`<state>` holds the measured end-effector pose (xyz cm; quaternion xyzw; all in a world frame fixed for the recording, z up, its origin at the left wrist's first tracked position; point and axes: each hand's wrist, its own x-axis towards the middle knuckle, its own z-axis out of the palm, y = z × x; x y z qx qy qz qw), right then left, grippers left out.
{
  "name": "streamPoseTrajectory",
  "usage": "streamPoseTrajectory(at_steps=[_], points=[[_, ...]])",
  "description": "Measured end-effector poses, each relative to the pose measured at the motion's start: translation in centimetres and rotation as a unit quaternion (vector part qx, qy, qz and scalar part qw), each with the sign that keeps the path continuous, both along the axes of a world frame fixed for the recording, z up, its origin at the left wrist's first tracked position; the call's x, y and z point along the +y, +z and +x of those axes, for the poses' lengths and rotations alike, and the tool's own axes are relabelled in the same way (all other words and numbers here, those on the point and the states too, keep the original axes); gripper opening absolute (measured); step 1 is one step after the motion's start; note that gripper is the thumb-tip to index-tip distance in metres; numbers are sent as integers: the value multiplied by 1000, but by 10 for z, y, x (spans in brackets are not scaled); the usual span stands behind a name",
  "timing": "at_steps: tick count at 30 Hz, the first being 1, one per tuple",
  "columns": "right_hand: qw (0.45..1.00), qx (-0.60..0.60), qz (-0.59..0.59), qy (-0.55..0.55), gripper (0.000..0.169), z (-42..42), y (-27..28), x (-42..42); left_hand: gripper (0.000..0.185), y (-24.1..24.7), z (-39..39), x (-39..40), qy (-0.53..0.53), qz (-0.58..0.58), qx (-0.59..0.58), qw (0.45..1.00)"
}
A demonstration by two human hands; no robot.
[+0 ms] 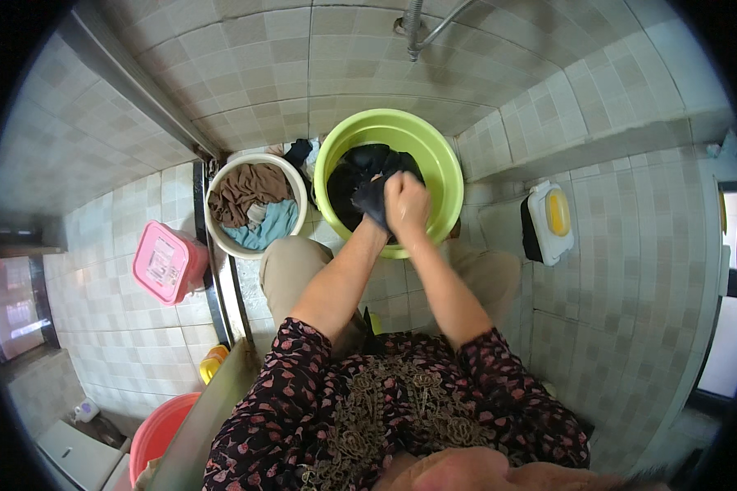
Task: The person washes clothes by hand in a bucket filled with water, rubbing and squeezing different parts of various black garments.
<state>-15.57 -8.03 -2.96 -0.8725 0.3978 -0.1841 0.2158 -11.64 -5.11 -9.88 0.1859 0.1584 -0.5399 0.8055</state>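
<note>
A lime-green plastic basin (443, 184) stands on the tiled floor before me, with black wet-looking garments (368, 161) heaped inside. Over its near part, my right hand (407, 204) is clenched in a fist on a dark cloth (371, 199). That cloth wraps over my left hand (377, 228), which presses close against the right one. Most of the left hand's fingers are hidden by the cloth, so only the wrist and a little skin show.
A white basin (302, 184) to the left holds a brown garment (252, 187) and a light-blue one (269, 222). Beyond a metal door track (224, 294) sits a pink lidded tub (161, 262). A white-and-yellow container (549, 221) stands at the right; a shower hose (413, 30) hangs ahead.
</note>
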Motion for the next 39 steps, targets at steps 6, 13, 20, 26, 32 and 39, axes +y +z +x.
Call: streamPoseTrajectory(at_steps=[6,13,20,26,32,39], points=[[996,-54,55,-41,42,-2,-21,-79,72,88,0,25,-113,13,-61,992],[890,-242,383,46,30,-29,-6,-89,32,64,10,32,-141,181,-303,925],[756,-461,461,54,13,-36,26,-92,31,56,20,35,-43,137,-190,971],[688,-527,497,49,17,-36,59,-98,30,40,21,36,-52,213,-274,936],[670,-512,529,92,23,-42,81,-94,36,50,8,25,-77,367,-270,887],[828,-281,447,186,33,-25,68,8,53,24,29,30,37,82,-55,994]])
